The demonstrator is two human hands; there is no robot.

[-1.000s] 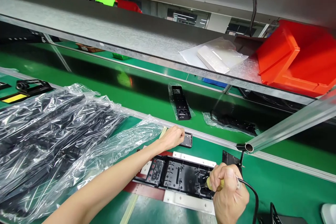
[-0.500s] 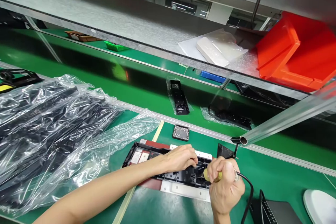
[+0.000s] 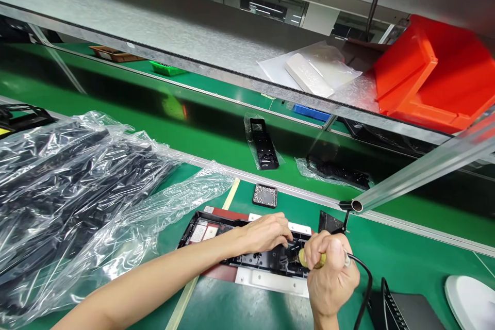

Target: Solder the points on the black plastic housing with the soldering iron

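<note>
A long black plastic housing [image 3: 270, 259] lies in a fixture with white side blocks [image 3: 266, 279] and a reddish-brown base. My left hand [image 3: 269, 233] rests over the housing's middle with its fingers bent down inside; whatever its fingertips pinch is hidden. Wrapped in my right hand [image 3: 331, 265] is a yellow-handled corded screwdriver [image 3: 303, 258], tilted with its front end toward the inside of the housing. Its tip is too small to make out. Just behind the fixture sits a small black tray [image 3: 265, 195] of tiny metal screws.
Plastic-wrapped black parts [image 3: 77, 191] cover the left side. Overhead runs a metal shelf [image 3: 174, 36] with a red bin [image 3: 433, 77]. A slanting metal post [image 3: 417, 170] stands at right, near a black device [image 3: 410, 312] and a white round object [image 3: 469, 301]. Bagged parts [image 3: 264, 144] lie behind.
The whole view has shifted very slightly. Both hands and the screwdriver keep nearly the same place over the housing.
</note>
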